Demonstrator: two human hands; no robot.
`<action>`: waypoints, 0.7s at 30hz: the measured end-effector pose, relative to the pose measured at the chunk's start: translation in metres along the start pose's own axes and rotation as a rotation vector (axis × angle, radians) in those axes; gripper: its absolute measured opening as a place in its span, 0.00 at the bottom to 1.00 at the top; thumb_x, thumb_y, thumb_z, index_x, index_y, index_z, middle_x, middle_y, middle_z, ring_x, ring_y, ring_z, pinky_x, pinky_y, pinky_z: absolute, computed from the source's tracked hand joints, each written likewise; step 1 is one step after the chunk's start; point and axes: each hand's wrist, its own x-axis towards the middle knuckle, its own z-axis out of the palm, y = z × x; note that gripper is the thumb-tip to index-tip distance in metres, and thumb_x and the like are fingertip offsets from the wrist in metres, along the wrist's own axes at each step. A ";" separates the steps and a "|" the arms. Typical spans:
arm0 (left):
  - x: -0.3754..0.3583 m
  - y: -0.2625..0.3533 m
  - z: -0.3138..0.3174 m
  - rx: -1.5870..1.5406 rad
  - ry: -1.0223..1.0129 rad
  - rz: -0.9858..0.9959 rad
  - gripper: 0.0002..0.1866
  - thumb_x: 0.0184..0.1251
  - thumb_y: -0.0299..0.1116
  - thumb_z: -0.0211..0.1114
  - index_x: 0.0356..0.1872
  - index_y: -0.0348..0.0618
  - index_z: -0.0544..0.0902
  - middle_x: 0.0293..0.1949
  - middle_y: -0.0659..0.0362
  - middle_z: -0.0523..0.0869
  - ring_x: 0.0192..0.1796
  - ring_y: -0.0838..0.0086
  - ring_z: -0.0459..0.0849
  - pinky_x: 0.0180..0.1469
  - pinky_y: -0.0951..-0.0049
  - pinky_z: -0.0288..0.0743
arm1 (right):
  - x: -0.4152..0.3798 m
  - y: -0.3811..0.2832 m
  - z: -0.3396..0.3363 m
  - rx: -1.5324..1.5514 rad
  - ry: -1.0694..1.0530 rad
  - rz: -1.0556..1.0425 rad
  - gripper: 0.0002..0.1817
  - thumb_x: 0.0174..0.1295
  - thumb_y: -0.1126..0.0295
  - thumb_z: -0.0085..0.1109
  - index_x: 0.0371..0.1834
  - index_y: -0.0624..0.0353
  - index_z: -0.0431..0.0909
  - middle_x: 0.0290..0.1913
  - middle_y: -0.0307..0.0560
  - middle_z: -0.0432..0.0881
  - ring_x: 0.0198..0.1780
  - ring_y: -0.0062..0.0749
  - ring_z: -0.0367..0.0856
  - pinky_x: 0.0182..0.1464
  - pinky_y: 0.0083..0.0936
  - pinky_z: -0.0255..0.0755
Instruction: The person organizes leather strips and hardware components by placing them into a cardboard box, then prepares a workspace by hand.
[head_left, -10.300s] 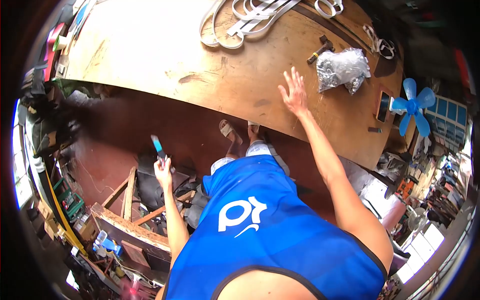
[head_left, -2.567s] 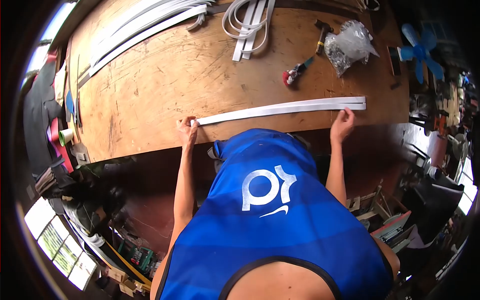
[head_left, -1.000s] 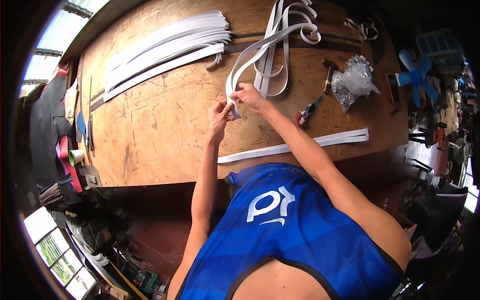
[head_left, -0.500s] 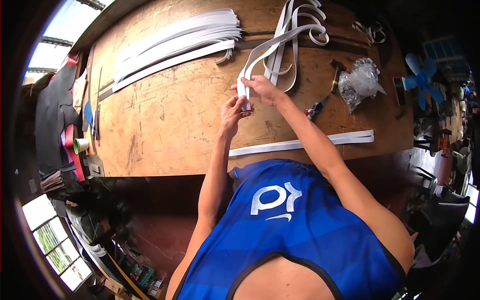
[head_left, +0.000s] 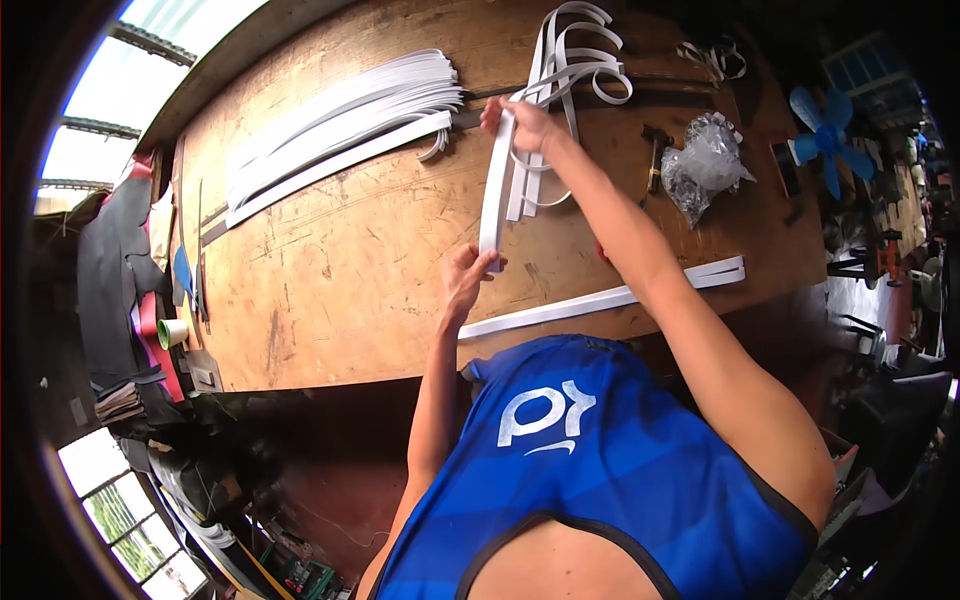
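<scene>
Between my two hands stretches a flat white strip [head_left: 494, 185], held nearly straight above the wooden table [head_left: 330, 280]. My left hand [head_left: 466, 277] is closed on its lower end, thumb pressed on top. Higher up, my right hand [head_left: 527, 128] is curled around the same strip, its fingers partly hidden. More loose white strips [head_left: 590, 70] curl and loop beyond the right hand, and some straight lengths lie beside the held one. A thick stack of white strips [head_left: 340, 125] lies to the left.
A folded white strip [head_left: 590, 300] lies along the near table edge. On the right are a hammer [head_left: 656, 155], a clear plastic bag [head_left: 705, 165] and a blue fan [head_left: 828, 142]. A cup [head_left: 172, 332] stands by the left edge, near dark sheets of material [head_left: 110, 270].
My right hand has slid up and away along the strip, while my left hand has come down towards me. The length between them has grown and straightened.
</scene>
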 end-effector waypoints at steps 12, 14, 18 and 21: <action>-0.104 -0.030 -0.073 0.048 -0.015 -0.218 0.11 0.62 0.34 0.64 0.33 0.35 0.78 0.26 0.56 0.84 0.28 0.77 0.81 0.33 0.77 0.74 | -0.009 -0.236 -0.069 -0.177 -0.059 -0.230 0.14 0.68 0.61 0.44 0.34 0.60 0.73 0.27 0.41 0.75 0.30 0.31 0.75 0.38 0.30 0.72; -0.111 -0.033 -0.087 0.013 0.003 -0.243 0.09 0.63 0.33 0.63 0.33 0.35 0.79 0.26 0.55 0.83 0.28 0.75 0.82 0.34 0.76 0.75 | -0.042 -0.240 -0.052 -0.187 0.184 -0.351 0.16 0.69 0.62 0.41 0.25 0.56 0.70 0.18 0.39 0.71 0.19 0.28 0.69 0.22 0.29 0.69; -0.111 -0.033 -0.106 0.057 0.009 -0.277 0.09 0.65 0.34 0.59 0.35 0.36 0.79 0.27 0.57 0.83 0.28 0.77 0.80 0.34 0.77 0.74 | -0.124 -0.276 -0.063 -0.179 0.283 -0.579 0.09 0.68 0.70 0.42 0.30 0.57 0.69 0.20 0.41 0.71 0.22 0.30 0.72 0.26 0.29 0.72; -0.095 -0.024 -0.104 0.105 -0.074 -0.254 0.10 0.67 0.34 0.57 0.35 0.37 0.80 0.28 0.60 0.82 0.29 0.80 0.78 0.35 0.78 0.73 | -0.207 -0.279 -0.048 -0.253 0.381 -0.708 0.06 0.67 0.72 0.45 0.32 0.55 0.71 0.24 0.44 0.74 0.27 0.34 0.76 0.31 0.34 0.76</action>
